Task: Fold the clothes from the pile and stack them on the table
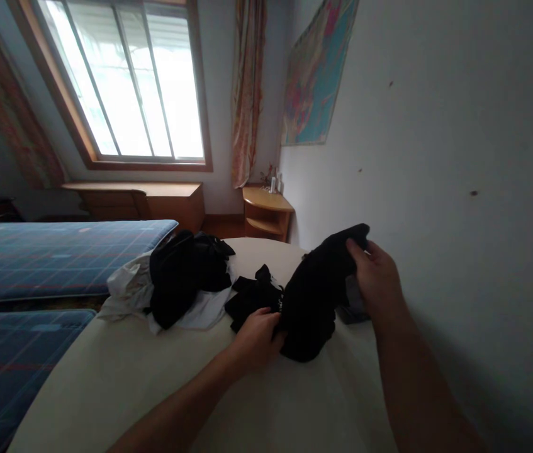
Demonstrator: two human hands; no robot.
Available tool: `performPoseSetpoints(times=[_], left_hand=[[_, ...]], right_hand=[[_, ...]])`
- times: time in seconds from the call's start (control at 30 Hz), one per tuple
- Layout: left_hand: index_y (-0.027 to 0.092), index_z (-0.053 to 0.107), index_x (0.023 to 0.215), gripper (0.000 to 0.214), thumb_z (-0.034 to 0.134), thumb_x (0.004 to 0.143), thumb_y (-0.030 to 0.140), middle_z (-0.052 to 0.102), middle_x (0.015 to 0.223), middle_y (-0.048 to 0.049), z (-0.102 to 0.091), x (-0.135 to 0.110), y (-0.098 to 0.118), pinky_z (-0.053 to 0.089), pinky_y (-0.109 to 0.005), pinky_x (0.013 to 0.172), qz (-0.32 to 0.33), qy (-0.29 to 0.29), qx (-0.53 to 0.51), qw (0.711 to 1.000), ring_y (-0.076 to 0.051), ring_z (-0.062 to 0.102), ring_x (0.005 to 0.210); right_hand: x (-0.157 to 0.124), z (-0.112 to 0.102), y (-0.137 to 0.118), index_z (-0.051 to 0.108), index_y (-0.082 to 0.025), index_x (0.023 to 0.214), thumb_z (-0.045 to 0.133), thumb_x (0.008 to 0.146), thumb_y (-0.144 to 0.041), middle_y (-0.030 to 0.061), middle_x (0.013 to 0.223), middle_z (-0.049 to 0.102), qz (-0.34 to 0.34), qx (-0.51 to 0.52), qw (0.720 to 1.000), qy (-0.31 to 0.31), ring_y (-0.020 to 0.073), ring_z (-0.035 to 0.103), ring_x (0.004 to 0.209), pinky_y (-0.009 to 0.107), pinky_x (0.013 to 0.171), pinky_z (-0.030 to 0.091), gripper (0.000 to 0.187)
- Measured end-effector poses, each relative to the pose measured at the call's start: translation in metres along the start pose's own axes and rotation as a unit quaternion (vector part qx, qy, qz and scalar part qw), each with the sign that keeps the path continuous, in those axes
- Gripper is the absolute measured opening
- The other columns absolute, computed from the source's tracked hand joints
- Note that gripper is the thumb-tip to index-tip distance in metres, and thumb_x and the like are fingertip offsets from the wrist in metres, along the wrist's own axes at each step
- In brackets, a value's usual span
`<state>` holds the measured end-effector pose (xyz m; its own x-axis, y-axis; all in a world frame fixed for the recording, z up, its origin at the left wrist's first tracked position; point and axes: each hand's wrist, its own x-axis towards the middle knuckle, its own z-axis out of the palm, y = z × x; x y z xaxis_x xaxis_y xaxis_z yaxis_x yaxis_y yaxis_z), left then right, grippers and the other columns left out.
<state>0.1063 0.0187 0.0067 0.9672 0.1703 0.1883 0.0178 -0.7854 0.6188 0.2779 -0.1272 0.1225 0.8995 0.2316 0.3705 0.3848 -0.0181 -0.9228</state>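
Note:
A black garment (316, 296) hangs between my two hands above the round pale table (285, 402); its exact kind I cannot make out. My right hand (377, 274) pinches its raised upper right end. Lower down, my left hand (259, 336) is closed on its left edge. Just behind my left hand lies another dark cloth (250, 299) with some white marks, part of it hidden. Grey folded cloth (355, 305) shows beneath my right hand, partly covered by the held garment.
Heaped black clothes (185, 270) and white clothes (129, 283) lie at the table's left side. Two plaid mattresses (68, 258) stand to the left. A wall (459, 251) runs close along the right. Behind the table are a corner shelf (266, 198) and a wooden desk (172, 189).

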Motion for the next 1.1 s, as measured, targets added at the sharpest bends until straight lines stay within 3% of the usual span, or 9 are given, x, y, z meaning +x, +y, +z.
performPoseSetpoints(times=[0.13,0.37,0.47,0.57,0.7,0.8,0.9,0.97,1.1], left_hand=[[0.021,0.064,0.091,0.018,0.048,0.092,0.029,0.071,0.091,-0.0095,-0.019,0.003,-0.001,0.048,-0.033,0.074,-0.047,-0.010,-0.020,0.999,-0.025,0.068,0.085],[0.023,0.060,0.113,0.028,0.037,0.098,0.029,0.071,0.090,-0.0068,-0.048,0.003,-0.003,0.046,-0.030,0.070,-0.065,0.099,-0.036,0.992,-0.023,0.068,0.081],[0.029,0.061,0.124,0.036,0.037,0.098,0.024,0.071,0.103,-0.0049,-0.065,-0.001,0.002,0.047,-0.028,0.078,-0.002,0.115,-0.018,0.993,-0.021,0.067,0.092],[0.033,0.061,0.130,0.043,0.036,0.097,0.020,0.068,0.110,-0.0042,-0.078,-0.006,0.006,0.047,-0.028,0.084,0.058,0.076,0.023,0.995,-0.020,0.066,0.095],[0.034,0.061,0.132,0.047,0.037,0.095,0.016,0.067,0.112,-0.0040,-0.082,-0.010,0.007,0.048,-0.027,0.084,0.089,0.022,0.068,0.994,-0.019,0.066,0.093],[0.035,0.058,0.134,0.044,0.038,0.098,0.021,0.067,0.115,-0.0039,-0.082,-0.010,0.008,0.048,-0.029,0.088,0.090,0.024,0.057,0.994,-0.020,0.066,0.098],[0.031,0.053,0.137,0.042,0.051,0.095,0.033,0.069,0.118,-0.0050,-0.084,-0.010,0.004,0.048,-0.033,0.091,0.045,0.042,0.047,0.997,-0.024,0.065,0.105],[0.027,0.052,0.135,0.050,0.062,0.088,0.037,0.071,0.112,-0.0062,-0.085,-0.009,-0.001,0.050,-0.033,0.084,0.001,0.033,0.056,0.998,-0.026,0.067,0.099],[0.023,0.060,0.121,0.038,0.062,0.084,0.032,0.071,0.094,-0.0070,-0.090,-0.008,-0.011,0.047,-0.031,0.071,-0.068,0.027,0.106,0.992,-0.025,0.068,0.084]], right_hand=[[0.010,-0.004,0.013,0.063,-0.023,0.101,0.067,0.078,-0.053,0.0048,0.087,0.070,-0.008,-0.018,1.000,0.024,0.0242,0.068,0.081,0.036,0.070,0.057,0.038],[0.011,0.003,0.037,0.045,-0.023,0.136,0.064,0.081,-0.044,0.0116,0.116,0.065,-0.057,-0.173,0.983,-0.022,0.0271,0.067,0.098,0.044,0.086,0.054,0.062],[0.004,0.007,0.038,0.056,-0.022,0.128,0.063,0.083,-0.046,0.0138,0.122,0.064,-0.076,-0.291,0.949,-0.096,0.0313,0.062,0.112,0.049,0.098,0.047,0.051],[-0.006,0.011,0.031,0.061,-0.023,0.128,0.069,0.079,-0.048,0.0147,0.138,0.056,-0.097,-0.372,0.902,-0.195,0.0371,0.047,0.131,0.056,0.110,0.035,0.055],[-0.022,0.018,0.016,0.046,-0.029,0.146,0.074,0.076,-0.047,0.0063,0.154,0.042,-0.165,-0.304,0.852,-0.393,0.0337,0.019,0.149,0.053,0.118,0.022,0.077],[-0.028,0.024,0.006,0.063,-0.027,0.127,0.064,0.086,-0.041,0.0052,0.135,0.061,-0.187,-0.241,0.829,-0.469,0.0299,0.032,0.144,0.047,0.116,0.027,0.043],[-0.026,0.025,0.001,0.070,-0.022,0.100,0.054,0.092,-0.034,0.0058,0.104,0.072,-0.168,-0.207,0.863,-0.430,0.0253,0.063,0.109,0.038,0.096,0.046,0.022],[-0.023,0.023,-0.001,0.069,-0.021,0.097,0.052,0.093,-0.034,0.0046,0.095,0.072,-0.153,-0.185,0.897,-0.372,0.0220,0.067,0.089,0.034,0.082,0.050,0.022],[-0.015,0.016,-0.003,0.068,-0.022,0.099,0.053,0.091,-0.034,0.0044,0.095,0.073,-0.176,-0.173,0.937,-0.248,0.0225,0.066,0.088,0.034,0.081,0.050,0.020]])
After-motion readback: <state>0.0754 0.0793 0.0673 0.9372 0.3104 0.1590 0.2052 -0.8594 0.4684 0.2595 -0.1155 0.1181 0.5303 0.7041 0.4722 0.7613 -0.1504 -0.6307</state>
